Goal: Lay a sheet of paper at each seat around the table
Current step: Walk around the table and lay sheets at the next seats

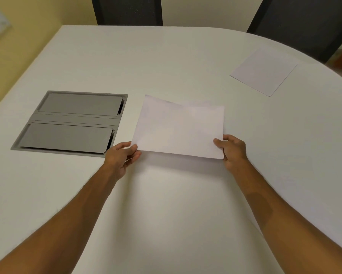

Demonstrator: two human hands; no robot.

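Both hands hold one sheet of paper [179, 128] by its near corners above the white table [166, 56]: left hand [122, 155] pinching the near-left corner between thumb and fingers, right hand [232, 150] pinching the near-right corner the same way, the sheet's far edge slightly buckled and a soft shadow under its near edge. A second sheet [264, 72] lies flat on the table toward the far right, near the curved edge, in front of a dark chair [300, 20]. A grey hatch [71, 122] with two closed flaps sits flush in the table just left of the held sheet; another dark chair [126, 10] stands at the far side.
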